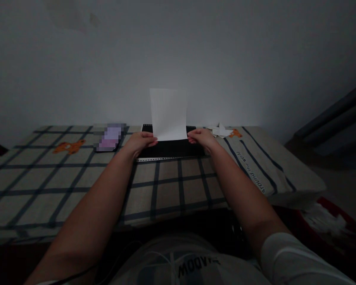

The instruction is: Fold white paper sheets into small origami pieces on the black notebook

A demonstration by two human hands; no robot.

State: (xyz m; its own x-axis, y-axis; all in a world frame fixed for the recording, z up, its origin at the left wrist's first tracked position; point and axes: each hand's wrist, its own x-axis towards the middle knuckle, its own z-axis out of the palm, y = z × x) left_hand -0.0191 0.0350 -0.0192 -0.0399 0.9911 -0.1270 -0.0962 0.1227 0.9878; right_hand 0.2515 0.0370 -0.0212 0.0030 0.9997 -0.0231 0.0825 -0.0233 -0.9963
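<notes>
A plain white sheet of paper point(169, 114) stands upright between my hands, facing me. Its lower left corner is pinched between the thumb and fingers of my left hand point(141, 142). My right hand point(202, 138) is closed in a pinch at the lower right corner. Beneath the sheet lies a flat black item point(172, 149) with white, dotted or punched-looking strips along its near and far edges; I cannot tell its exact kind. Just beyond my right hand sits a folded white paper piece point(221, 130).
A checked tablecloth point(77, 178) with orange bear prints covers the table, which stands against a grey wall point(178, 47). A phone point(109, 137), partly blurred out, lies on the left. Below the table's right edge is a red container point(350, 217) with crumpled white material.
</notes>
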